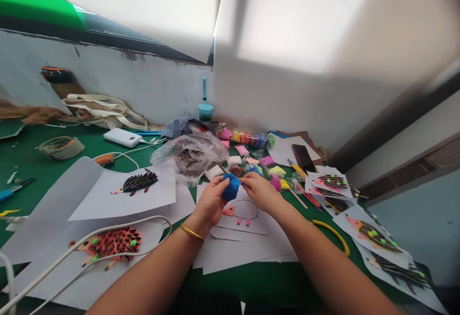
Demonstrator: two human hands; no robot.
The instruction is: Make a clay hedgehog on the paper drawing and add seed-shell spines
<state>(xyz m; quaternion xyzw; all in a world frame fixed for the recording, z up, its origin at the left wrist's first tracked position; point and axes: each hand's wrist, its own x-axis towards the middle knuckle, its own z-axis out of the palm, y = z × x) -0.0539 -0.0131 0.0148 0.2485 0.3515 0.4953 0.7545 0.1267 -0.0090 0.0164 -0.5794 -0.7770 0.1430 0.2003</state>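
The left hand (212, 201) grips blue modelling clay (231, 188) above a hedgehog drawing (248, 210), partly covering it; the right hand (259, 189) pinches the clay's edge. Beyond lie clay packets (242, 150) and a plastic seed bag (208, 151).

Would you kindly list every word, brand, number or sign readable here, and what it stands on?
None can be read with certainty.
Cloth bag: dark marks, perhaps lettering, too blurred to read.
Power bank: dark spot, too small to make out.
Blue clay and drawing: no writing visible.
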